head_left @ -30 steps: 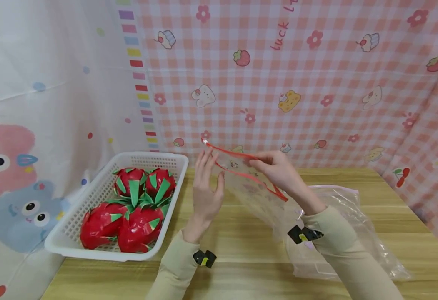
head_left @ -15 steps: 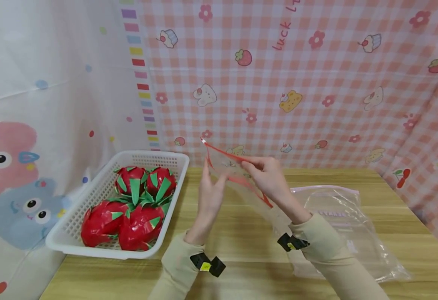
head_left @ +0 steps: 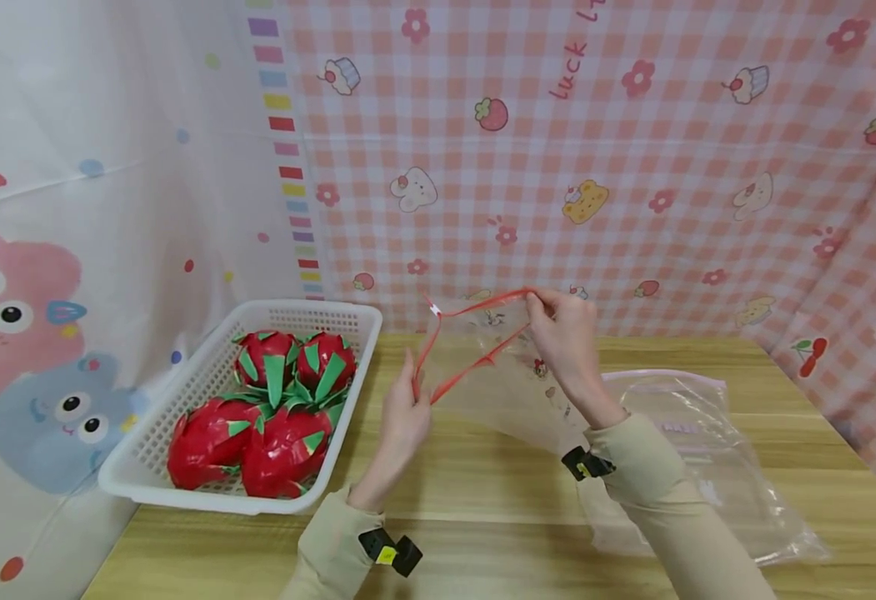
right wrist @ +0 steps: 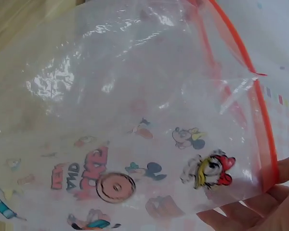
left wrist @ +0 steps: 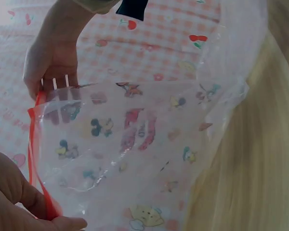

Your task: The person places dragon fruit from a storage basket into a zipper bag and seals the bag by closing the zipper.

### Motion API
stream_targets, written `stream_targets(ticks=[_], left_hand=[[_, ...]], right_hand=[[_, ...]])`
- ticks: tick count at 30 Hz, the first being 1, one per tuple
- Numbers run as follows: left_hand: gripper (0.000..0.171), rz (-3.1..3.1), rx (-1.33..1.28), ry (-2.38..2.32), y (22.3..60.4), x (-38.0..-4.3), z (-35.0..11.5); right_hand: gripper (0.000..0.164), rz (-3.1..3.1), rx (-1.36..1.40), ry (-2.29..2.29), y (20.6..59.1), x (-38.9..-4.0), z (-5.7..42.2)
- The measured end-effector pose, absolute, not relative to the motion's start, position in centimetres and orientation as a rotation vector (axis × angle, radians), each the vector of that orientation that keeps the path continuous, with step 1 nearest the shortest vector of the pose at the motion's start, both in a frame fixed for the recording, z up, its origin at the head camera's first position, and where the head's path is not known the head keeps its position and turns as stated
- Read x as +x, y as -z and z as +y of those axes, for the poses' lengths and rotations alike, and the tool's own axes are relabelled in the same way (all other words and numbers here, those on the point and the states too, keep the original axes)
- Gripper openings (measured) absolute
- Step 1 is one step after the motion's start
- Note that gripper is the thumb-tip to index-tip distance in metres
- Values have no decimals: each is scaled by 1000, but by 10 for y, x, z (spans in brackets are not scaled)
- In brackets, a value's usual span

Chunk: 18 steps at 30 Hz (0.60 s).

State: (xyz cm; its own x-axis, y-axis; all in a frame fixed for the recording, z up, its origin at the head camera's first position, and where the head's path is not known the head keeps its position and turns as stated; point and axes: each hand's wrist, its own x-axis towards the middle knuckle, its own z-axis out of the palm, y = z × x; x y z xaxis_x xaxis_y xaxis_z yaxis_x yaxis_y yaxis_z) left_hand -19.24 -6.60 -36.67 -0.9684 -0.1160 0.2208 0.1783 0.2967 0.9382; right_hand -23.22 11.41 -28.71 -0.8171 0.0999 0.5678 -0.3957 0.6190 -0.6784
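A clear zip bag (head_left: 505, 375) with a red zip rim and cartoon prints hangs between my two hands, its mouth spread into a wide gap. My left hand (head_left: 403, 412) holds the near left part of the rim; in the left wrist view the thumb and fingers pinch the red strip (left wrist: 36, 163). At the far right of the mouth, my right hand (head_left: 568, 346) grips the rim, with its fingers (right wrist: 250, 211) behind the film in the right wrist view. A white zip slider (head_left: 435, 309) sits at the rim's far left corner.
To the left stands a white perforated basket (head_left: 366, 350) with several red dragon fruits (head_left: 283, 450) with green scales. A second clear bag (head_left: 708, 483) with a pale purple zip lies flat on the wooden table (head_left: 483, 533) at right. Patterned cloths (head_left: 528, 150) hang behind and beside it.
The bag's mouth has widened from a narrow slit. My left hand has gone from touching the rim with straight fingers to pinching it lower down; the right hand has risen slightly with its side.
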Motion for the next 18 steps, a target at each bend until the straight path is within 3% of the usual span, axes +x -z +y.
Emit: stream_targets(ticks=[18], left_hand=[[57, -2317, -65, 1632, 375, -195, -64]], right_hand=[[25, -2178, 296, -1618, 313, -240, 110]])
